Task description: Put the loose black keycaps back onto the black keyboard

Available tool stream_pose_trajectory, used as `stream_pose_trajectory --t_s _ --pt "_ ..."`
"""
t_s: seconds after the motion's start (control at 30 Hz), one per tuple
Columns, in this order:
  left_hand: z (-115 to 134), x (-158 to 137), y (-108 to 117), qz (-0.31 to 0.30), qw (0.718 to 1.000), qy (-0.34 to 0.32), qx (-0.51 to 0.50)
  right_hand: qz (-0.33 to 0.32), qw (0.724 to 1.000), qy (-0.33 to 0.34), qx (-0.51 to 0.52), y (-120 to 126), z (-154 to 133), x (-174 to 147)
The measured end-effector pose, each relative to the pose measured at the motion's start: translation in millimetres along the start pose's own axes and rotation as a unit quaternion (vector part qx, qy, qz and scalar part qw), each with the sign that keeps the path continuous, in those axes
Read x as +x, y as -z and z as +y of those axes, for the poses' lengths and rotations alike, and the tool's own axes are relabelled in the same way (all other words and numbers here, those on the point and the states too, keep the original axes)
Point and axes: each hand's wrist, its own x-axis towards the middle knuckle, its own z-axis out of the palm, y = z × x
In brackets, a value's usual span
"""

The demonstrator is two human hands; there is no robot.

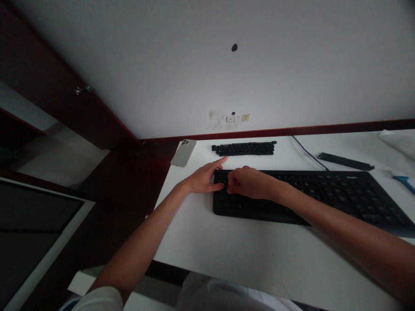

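Note:
A black keyboard lies on the white table. My left hand braces its left end: the thumb presses on the top near the left edge, the index finger stretches out past the far corner, and the other fingers bend at that edge. Over the left part of the keys, my right hand is closed, with thumb and fingertips pinched together and touching the keyboard. Whatever is between those fingertips is hidden. Just behind the keyboard, loose black keycaps lie in rows.
A phone rests face down at the table's far left corner. A long black strip and a dark cable lie behind the keyboard. At the right are a blue-handled tool and a white crumpled item. Wall sockets sit beyond.

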Motion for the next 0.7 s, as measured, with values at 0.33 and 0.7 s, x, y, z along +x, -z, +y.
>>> stream_pose_trajectory --t_s 0.33,0.7 --pt "-3.3 4.4 -3.3 0.021 0.998 0.010 -0.051 -0.040 0.996 -0.061 -0.044 7.3 -11.5 3.6" --pt "-11.8 21.7 -14.5 0.198 0.966 0.149 -0.080 -0.067 0.991 -0.068 -0.095 9.1 -24.9 6.1"
